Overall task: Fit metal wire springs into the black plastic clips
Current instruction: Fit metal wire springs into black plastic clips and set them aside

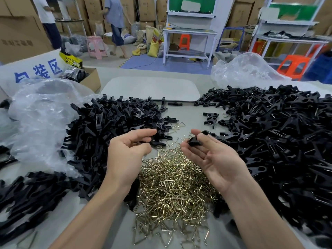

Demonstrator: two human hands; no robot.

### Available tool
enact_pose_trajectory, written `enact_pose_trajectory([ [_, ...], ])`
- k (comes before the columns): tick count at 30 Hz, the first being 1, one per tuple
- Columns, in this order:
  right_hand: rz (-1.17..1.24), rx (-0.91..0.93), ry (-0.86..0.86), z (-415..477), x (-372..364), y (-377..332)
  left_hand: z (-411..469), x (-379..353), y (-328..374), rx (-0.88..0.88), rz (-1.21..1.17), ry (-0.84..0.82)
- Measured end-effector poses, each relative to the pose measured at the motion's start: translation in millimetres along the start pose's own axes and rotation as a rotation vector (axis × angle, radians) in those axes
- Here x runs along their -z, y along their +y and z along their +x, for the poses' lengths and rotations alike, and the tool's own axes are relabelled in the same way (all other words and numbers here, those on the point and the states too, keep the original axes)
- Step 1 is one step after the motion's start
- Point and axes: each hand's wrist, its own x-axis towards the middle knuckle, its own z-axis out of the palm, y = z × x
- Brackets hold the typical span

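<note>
A heap of brass-coloured wire springs [172, 187] lies on the table between my forearms. Above its far edge, my left hand [131, 150] has its fingers curled round a black clip piece [159, 143] that sticks out to the right. My right hand [213, 157] is palm up and pinches a second black clip [195, 141] between thumb and fingertips. The two hands are a short gap apart. A pile of loose black clip parts [115, 123] lies to the left. A larger pile of black clips [273, 133], some with wire showing, fills the right.
Crumpled clear plastic bags lie at the far left [39, 115] and far right [242, 72]. A white board [150, 88] and a cardboard box [90, 79] sit at the table's far side. More black parts [27, 198] lie near left. People stand by stacked cartons behind.
</note>
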Motion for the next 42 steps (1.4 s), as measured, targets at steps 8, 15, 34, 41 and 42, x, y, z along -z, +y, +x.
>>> enact_pose_trajectory([
  [8,-0.047,0.250,-0.240,3,3,-48,7,11,-10,-0.309,0.838,0.216],
  [15,-1.278,0.373,-0.030,46,-46,30,14,13,-20,-0.310,1.197,-0.026],
  [34,-1.193,0.730,0.236,24,-40,22,15,16,-32,-0.460,1.121,0.091],
  [41,-1.352,0.604,0.108,-15,-15,44,12,12,-31,-0.511,1.078,0.083],
  [42,-1.411,0.591,0.079,-15,-16,45,11,12,-32,-0.511,1.108,0.042],
])
